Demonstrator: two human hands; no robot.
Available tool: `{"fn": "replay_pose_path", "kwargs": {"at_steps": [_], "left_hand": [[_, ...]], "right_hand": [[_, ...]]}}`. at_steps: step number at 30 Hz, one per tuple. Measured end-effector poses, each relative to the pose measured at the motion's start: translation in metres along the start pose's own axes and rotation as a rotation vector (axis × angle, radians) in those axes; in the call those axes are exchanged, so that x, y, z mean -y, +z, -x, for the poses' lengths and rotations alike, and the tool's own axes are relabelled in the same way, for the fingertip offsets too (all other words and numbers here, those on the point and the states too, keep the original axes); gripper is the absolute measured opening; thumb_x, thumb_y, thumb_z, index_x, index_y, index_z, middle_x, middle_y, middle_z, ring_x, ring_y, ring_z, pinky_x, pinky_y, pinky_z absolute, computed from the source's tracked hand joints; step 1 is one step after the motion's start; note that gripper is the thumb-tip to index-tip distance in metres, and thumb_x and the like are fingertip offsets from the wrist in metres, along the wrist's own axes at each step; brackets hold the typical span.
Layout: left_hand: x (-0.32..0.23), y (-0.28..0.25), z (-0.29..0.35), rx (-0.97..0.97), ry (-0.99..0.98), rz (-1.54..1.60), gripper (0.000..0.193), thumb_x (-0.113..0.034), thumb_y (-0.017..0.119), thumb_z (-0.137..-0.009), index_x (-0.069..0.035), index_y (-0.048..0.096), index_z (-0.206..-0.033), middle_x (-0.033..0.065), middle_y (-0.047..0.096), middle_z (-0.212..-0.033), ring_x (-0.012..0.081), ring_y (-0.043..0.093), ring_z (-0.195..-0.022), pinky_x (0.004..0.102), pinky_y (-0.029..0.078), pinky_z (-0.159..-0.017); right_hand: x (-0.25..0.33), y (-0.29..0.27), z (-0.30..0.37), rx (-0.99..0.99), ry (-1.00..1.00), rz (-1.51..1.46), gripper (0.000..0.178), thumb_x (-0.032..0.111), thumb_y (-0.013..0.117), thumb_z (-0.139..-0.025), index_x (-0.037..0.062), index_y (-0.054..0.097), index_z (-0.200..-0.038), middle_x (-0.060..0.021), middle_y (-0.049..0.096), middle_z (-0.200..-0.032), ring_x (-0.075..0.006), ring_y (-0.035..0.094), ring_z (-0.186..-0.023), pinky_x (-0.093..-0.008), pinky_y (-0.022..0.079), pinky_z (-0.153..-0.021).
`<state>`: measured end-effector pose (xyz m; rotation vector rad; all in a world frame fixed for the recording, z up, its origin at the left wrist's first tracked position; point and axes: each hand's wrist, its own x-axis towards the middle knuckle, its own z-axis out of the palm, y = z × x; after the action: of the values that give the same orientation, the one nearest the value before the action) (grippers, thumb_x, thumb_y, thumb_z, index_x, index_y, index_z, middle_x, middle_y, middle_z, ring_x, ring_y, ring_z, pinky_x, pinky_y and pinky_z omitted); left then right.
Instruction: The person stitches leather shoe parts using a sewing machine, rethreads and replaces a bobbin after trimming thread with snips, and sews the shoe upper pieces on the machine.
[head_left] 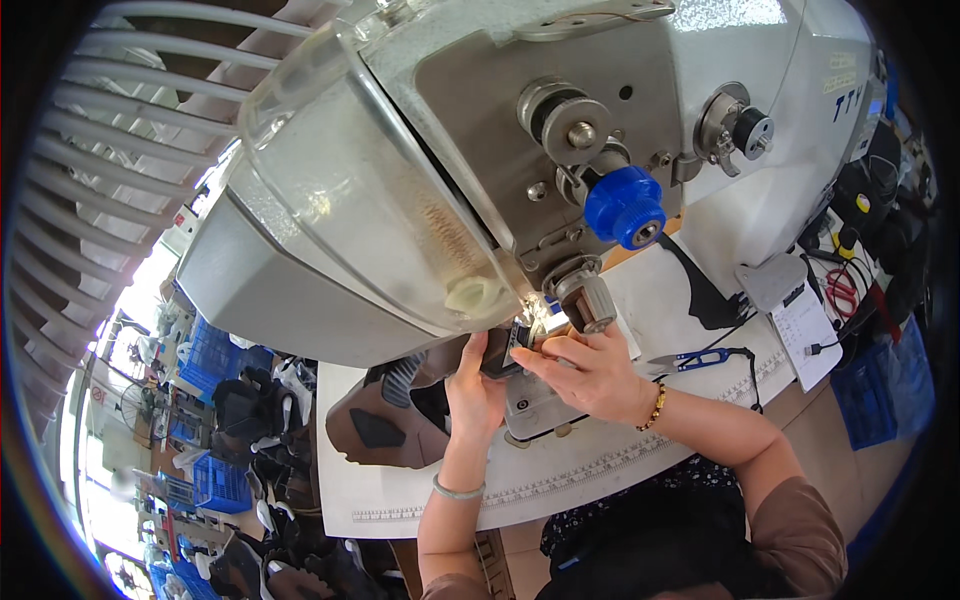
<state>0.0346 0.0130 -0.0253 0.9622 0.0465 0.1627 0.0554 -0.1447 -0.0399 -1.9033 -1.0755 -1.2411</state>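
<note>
A person's two hands meet at the needle area of a large pale sewing machine (285, 270), both close to a brown and black piece of material (410, 435) lying on the white table (370, 500). Taking the needle area as the centre of the clock, the piece spreads out toward eight o'clock, its near end reaching in beneath the machine head. The left hand (475, 395) sits at seven o'clock, thumb raised against the edge of the piece; its fingers are mostly hidden, so I cannot tell how firmly it grips. The right hand (590, 372) is at four o'clock, fingers bent and the forefinger stretched toward the piece; whether its fingertips are pinched on it or merely pressing, I cannot tell. A metal roller (588, 300) hangs just beside that hand at one o'clock, and a blue knob (625, 207) sits farther out in the same direction. At three o'clock lie blue-handled snips (702, 358), with a black cutout (700, 290) at two o'clock. A ruler strip (570, 485) crosses the table at five o'clock. Blue crates (222, 483) stand well apart at eight o'clock.
</note>
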Motion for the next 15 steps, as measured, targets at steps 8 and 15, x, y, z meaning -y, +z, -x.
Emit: {"fn": "replay_pose_path", "kwargs": {"at_steps": [8,15], "left_hand": [[-0.003,-0.005,0.021,-0.014,-0.006,-0.068,0.029,-0.032,0.047,-0.092,-0.008,0.056,-0.104,0.0028,0.062,-0.098,0.0122,0.054,-0.087,0.0281,0.040,-0.075],[0.002,0.013,0.071,-0.133,-0.230,-0.032,0.027,-0.029,0.042,-0.094,-0.005,0.053,-0.098,0.0028,0.057,-0.084,0.0146,0.056,-0.084,0.0281,0.043,-0.074]], "right_hand": [[0.020,-0.001,0.003,-0.080,0.368,-0.394,0.020,0.014,0.067,-0.074,0.0103,0.060,-0.093,0.0019,0.057,-0.072,-0.0138,0.053,-0.058,-0.0270,0.041,-0.054],[0.036,-0.009,-0.009,0.450,1.049,-1.004,0.029,0.027,0.053,-0.091,-0.0019,0.055,-0.094,-0.0087,0.065,-0.081,-0.0186,0.066,-0.075,-0.0254,0.050,-0.058]]}}
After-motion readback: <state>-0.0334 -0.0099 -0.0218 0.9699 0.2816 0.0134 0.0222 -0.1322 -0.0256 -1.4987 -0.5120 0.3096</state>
